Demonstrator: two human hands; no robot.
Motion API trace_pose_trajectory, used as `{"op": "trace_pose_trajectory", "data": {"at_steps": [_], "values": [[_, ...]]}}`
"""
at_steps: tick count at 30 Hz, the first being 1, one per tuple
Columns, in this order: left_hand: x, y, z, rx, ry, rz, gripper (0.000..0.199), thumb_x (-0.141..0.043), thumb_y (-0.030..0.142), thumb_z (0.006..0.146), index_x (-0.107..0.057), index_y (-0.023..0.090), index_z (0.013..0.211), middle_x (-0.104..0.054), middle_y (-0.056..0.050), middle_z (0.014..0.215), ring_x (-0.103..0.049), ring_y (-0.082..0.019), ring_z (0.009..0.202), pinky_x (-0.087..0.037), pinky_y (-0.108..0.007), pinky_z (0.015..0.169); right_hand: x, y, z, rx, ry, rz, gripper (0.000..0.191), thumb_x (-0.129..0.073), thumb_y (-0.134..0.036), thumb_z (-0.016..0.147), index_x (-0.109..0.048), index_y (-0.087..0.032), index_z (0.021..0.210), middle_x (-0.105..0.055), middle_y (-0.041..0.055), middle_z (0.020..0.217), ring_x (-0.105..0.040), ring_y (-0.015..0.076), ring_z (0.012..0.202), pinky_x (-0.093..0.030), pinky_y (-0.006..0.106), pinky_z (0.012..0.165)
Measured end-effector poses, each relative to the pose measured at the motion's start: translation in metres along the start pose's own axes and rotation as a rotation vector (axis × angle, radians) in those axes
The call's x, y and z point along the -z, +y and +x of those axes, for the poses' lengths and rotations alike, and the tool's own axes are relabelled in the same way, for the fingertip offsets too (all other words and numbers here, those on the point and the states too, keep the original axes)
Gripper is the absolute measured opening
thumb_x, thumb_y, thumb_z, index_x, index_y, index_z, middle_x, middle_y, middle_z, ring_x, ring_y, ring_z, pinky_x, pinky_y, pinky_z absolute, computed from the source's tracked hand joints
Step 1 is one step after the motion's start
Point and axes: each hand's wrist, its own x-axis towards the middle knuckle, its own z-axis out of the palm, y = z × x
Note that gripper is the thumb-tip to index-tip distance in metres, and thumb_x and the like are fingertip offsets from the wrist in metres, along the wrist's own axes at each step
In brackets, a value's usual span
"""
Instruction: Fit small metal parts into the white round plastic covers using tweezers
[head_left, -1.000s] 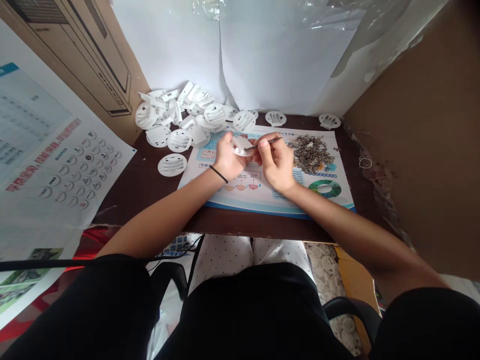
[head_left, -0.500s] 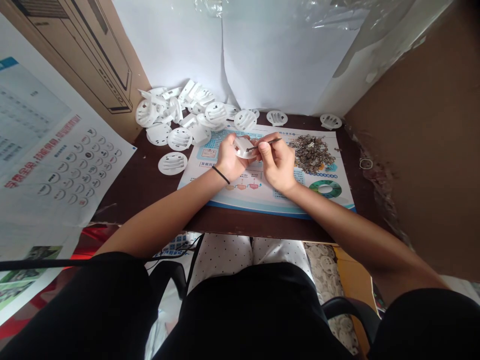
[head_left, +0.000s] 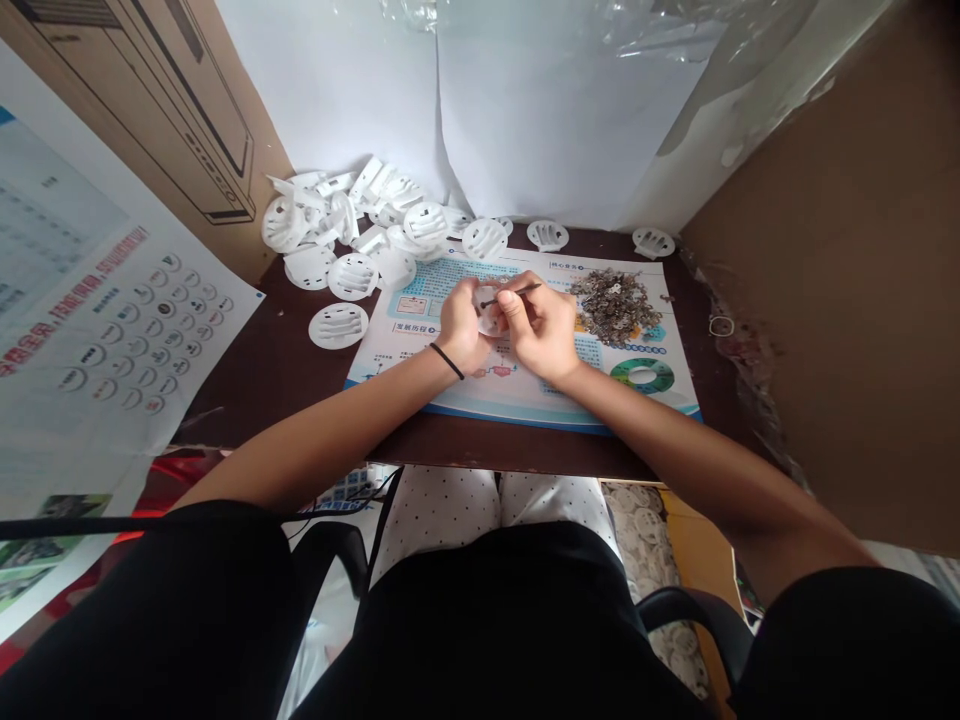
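My left hand [head_left: 463, 325] is closed round the edge of a round white plastic part [head_left: 489, 312], held above the printed sheet. Between the thumb and fingers of my right hand [head_left: 544, 325] is a thin dark rod-like tool [head_left: 525, 290]. Its tip reaches down to the white part, though I cannot make out exactly what it touches. Fingers cover much of the part. Just right of my right hand lies a heap of small metal pieces [head_left: 619, 305].
A pile of similar white parts [head_left: 352, 275] lies at the back left of the dark table [head_left: 262, 370], with several more along the back. Under my hands is the printed sheet [head_left: 480, 400]. Cardboard walls [head_left: 825, 280] flank the table, and a clear ring [head_left: 721, 326] lies at right.
The white part has turned in my left hand; its flat face now shows less of its raised block. The rod's tip has stayed at it. The whole view has shifted slightly.
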Motion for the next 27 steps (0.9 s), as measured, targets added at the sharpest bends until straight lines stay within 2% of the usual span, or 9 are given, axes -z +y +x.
{"op": "trace_pose_trajectory", "data": {"at_steps": [1,3,6,7,11,15,20,23,27], "values": [[-0.004,-0.002,-0.005,-0.060,0.068,-0.024,0.030,-0.044,0.026,0.098,-0.038,0.023,0.069,-0.041,0.005,0.049,-0.045,-0.008,0.042,-0.038,-0.024,0.045,-0.001,0.000,0.001,-0.006,-0.010,-0.008,0.047,-0.047,-0.065,0.097,-0.057,-0.024,0.076,-0.066,0.0009,0.069,-0.060,0.0134,0.059,-0.052,0.031,0.061],[-0.011,-0.003,-0.012,-0.061,0.074,-0.024,0.033,-0.046,0.021,0.097,-0.036,0.023,0.066,-0.042,0.005,0.048,-0.046,-0.008,0.043,-0.039,-0.024,0.046,-0.002,0.000,0.002,-0.011,-0.018,-0.010,0.048,-0.047,-0.066,0.097,-0.057,-0.024,0.076,-0.067,0.0014,0.069,-0.061,0.0136,0.061,-0.053,0.031,0.063],[-0.015,0.002,-0.015,-0.028,-0.049,-0.031,0.038,-0.039,0.023,0.101,-0.034,0.023,0.063,-0.040,0.004,0.044,-0.042,-0.008,0.038,-0.036,-0.024,0.043,0.000,0.000,0.006,-0.050,0.046,0.074,0.045,-0.047,-0.065,0.098,-0.058,-0.024,0.082,-0.067,0.0006,0.072,-0.062,0.0123,0.061,-0.053,0.029,0.061],[-0.015,0.004,-0.015,-0.017,-0.086,-0.029,0.038,-0.035,0.025,0.102,-0.036,0.023,0.063,-0.044,0.002,0.045,-0.045,-0.010,0.040,-0.037,-0.025,0.043,0.002,0.001,0.008,-0.077,0.083,0.102,0.044,-0.046,-0.065,0.098,-0.059,-0.025,0.087,-0.067,0.0003,0.074,-0.061,0.0117,0.060,-0.053,0.029,0.060],[-0.011,0.014,-0.011,-0.011,-0.173,-0.032,0.039,-0.029,0.031,0.102,-0.052,0.020,0.072,-0.065,-0.005,0.062,-0.066,-0.018,0.061,-0.055,-0.032,0.063,0.015,0.003,0.013,-0.141,0.172,0.090,0.044,-0.041,-0.066,0.099,-0.063,-0.028,0.104,-0.069,0.0013,0.083,-0.063,0.0120,0.062,-0.055,0.029,0.059],[-0.005,0.018,-0.007,0.007,-0.180,-0.056,0.034,-0.036,0.033,0.100,-0.059,0.019,0.079,-0.070,-0.006,0.070,-0.072,-0.020,0.076,-0.059,-0.037,0.081,0.023,0.008,0.009,-0.096,0.116,0.010,0.043,-0.040,-0.062,0.101,-0.065,-0.029,0.113,-0.071,0.0037,0.090,-0.069,0.0163,0.077,-0.060,0.034,0.073],[0.000,0.021,-0.003,-0.071,-0.205,0.005,0.031,-0.040,0.033,0.098,-0.062,0.019,0.080,-0.070,-0.005,0.074,-0.074,-0.023,0.089,-0.058,-0.036,0.085,0.023,0.012,0.002,-0.022,0.057,-0.044,0.040,-0.040,-0.056,0.102,-0.067,-0.027,0.112,-0.074,0.0063,0.097,-0.072,0.0202,0.088,-0.060,0.041,0.088],[0.001,0.022,-0.004,-0.109,-0.240,0.056,0.030,-0.042,0.033,0.097,-0.065,0.019,0.084,-0.071,-0.005,0.076,-0.074,-0.024,0.098,-0.057,-0.036,0.088,0.022,0.011,0.001,0.014,0.030,-0.084,0.040,-0.038,-0.053,0.103,-0.067,-0.027,0.112,-0.074,0.0073,0.099,-0.071,0.0211,0.089,-0.059,0.043,0.089],[0.001,0.023,-0.005,-0.125,-0.305,0.092,0.030,-0.043,0.032,0.095,-0.070,0.018,0.093,-0.075,-0.008,0.086,-0.074,-0.026,0.103,-0.057,-0.038,0.089,0.028,0.010,0.009,0.083,0.019,-0.231,0.032,-0.041,-0.042,0.103,-0.068,-0.026,0.109,-0.071,0.0069,0.090,-0.068,0.0223,0.088,-0.057,0.044,0.086]]}}
